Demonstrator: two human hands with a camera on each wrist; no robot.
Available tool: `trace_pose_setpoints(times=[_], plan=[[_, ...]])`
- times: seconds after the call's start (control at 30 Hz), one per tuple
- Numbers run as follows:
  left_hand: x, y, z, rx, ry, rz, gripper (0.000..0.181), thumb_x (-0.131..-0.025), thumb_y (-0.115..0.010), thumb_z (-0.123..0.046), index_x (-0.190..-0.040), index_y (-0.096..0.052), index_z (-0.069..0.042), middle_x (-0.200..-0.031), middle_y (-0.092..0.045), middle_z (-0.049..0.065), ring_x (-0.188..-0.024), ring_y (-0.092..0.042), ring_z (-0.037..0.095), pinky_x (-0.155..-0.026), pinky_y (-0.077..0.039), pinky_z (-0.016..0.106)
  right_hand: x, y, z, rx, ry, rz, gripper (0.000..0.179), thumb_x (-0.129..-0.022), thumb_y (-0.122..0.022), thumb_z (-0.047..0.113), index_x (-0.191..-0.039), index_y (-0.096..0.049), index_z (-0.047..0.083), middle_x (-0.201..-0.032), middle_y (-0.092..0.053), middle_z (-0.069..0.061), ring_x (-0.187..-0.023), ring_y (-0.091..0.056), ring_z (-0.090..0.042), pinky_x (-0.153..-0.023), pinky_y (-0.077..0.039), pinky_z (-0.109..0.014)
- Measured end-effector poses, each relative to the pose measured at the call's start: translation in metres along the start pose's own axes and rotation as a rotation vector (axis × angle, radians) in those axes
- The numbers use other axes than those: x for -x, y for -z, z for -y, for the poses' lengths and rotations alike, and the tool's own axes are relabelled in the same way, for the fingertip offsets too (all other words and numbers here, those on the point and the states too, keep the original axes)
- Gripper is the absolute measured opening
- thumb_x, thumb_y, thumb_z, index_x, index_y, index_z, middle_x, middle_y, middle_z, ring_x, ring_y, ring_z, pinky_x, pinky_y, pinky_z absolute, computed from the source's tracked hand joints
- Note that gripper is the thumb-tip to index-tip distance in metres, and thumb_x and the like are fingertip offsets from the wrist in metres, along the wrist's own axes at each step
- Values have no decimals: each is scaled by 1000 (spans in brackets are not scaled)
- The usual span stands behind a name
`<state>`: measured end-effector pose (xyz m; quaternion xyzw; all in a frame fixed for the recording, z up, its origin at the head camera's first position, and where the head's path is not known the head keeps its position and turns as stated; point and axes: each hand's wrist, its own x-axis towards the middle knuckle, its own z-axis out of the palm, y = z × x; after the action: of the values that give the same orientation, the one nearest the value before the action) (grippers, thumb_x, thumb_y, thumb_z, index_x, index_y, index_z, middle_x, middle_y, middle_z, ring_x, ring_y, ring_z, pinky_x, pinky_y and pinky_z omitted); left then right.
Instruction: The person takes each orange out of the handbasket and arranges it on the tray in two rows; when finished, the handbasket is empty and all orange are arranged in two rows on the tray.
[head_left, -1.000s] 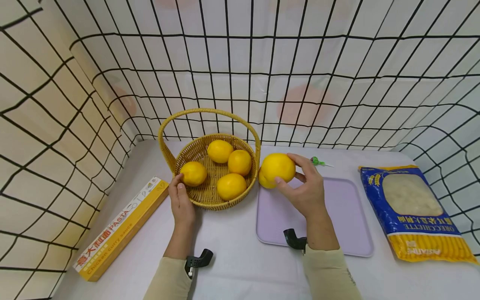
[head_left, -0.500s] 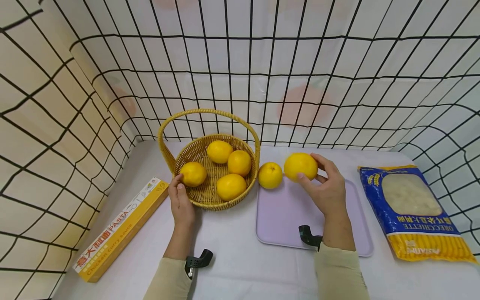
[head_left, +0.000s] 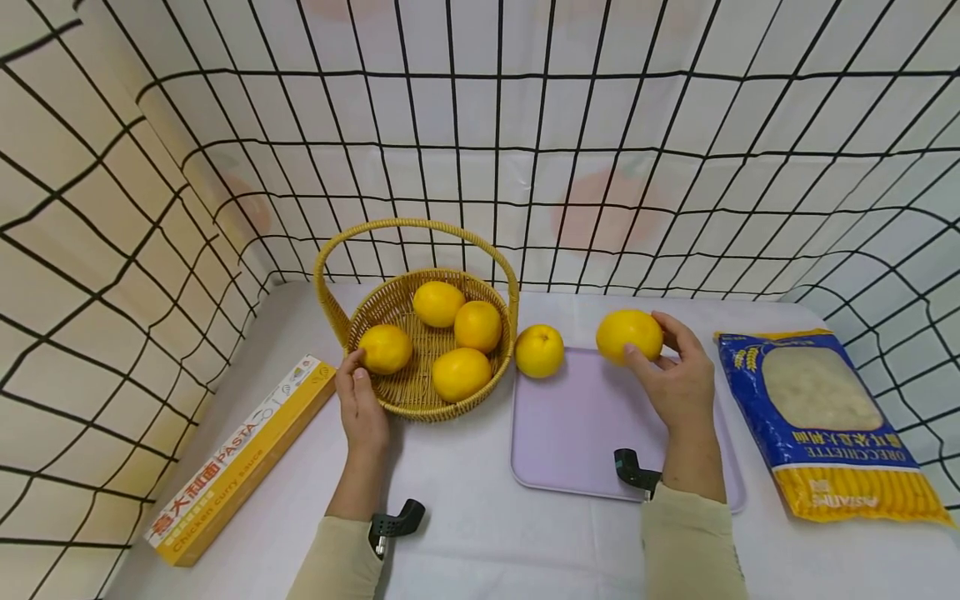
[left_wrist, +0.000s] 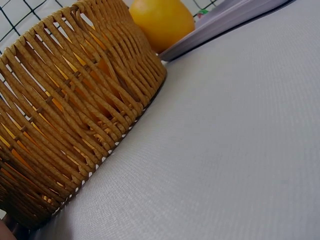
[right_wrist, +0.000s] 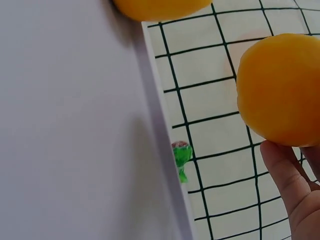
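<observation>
In the head view my left hand (head_left: 364, 417) holds the left front rim of a round wicker basket (head_left: 408, 407), its fingertips beside a yellow-skinned orange (head_left: 386, 349). Several such fruits lie in the basket, whose tall handle arches over it. My right hand (head_left: 681, 375) pinches another orange (head_left: 628, 336) between thumb and fingers, above the back part of a lilac tray (head_left: 577, 433). One more orange (head_left: 539, 351) sits at the tray's back left corner, close beside the basket. The right wrist view shows the held orange (right_wrist: 282, 90) raised at the fingertips.
A long pasta box (head_left: 243, 458) lies left of the basket. On the right lies a blue and yellow orecchiette bag (head_left: 832, 425). Black wire mesh (head_left: 480, 175) stands at the back and both sides. A small green-wrapped candy (right_wrist: 182, 159) lies behind the tray.
My right hand has carried its orange rightward over the tray, away from the basket, uncovering the orange at the tray's corner. The left hand and basket have stayed in place.
</observation>
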<state>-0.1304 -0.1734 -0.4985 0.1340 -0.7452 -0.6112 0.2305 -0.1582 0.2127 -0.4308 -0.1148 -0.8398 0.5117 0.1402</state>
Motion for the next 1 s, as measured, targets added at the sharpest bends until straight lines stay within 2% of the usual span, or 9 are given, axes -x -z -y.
trace_pose_setpoints(times=[0.1, 0.3, 0.47, 0.67, 1.0], plan=[[-1, 0, 0, 0, -2, -2, 41, -112, -28, -30, -146, -43, -13, -160, -35, 7, -156, -24, 24, -130, -16, 48, -1, 1, -3, -2, -17, 7, 61, -90, -77, 31, -147, -54, 26, -145, -57, -1, -128, -51, -16, -102, -50, -18], [0, 0, 1, -15, 8, 2, 41, -112, -28, -32, -146, -43, -16, -163, -32, 5, -157, -22, 24, -130, -15, 48, -4, 3, -10, 25, -57, 49, 63, -92, -74, 34, -150, -51, 22, -150, -54, -4, -134, -50, -22, -113, -48, -44], [0, 0, 2, -19, 7, 6, 41, -112, -28, -32, -146, -43, -16, -162, -34, 5, -157, -23, 24, -130, -15, 48, -7, 2, -18, 65, -73, 123, 67, -93, -72, 40, -152, -48, 19, -154, -50, -10, -137, -49, -32, -113, -46, -53], [0, 1, 2, -21, 13, 8, 40, -112, -29, -32, -146, -42, -17, -162, -33, 5, -157, -22, 25, -130, -15, 49, -9, -3, -23, 73, -91, 197, 70, -93, -72, 42, -153, -46, 17, -156, -47, -15, -140, -46, -39, -115, -43, -57], [0, 1, 2, -25, 14, 9, 42, -112, -27, -35, -147, -42, -16, -161, -34, 5, -157, -22, 23, -130, -15, 47, -11, -7, -26, 118, -133, 227, 72, -94, -71, 43, -155, -43, 17, -160, -43, -13, -144, -42, -40, -117, -40, -56]])
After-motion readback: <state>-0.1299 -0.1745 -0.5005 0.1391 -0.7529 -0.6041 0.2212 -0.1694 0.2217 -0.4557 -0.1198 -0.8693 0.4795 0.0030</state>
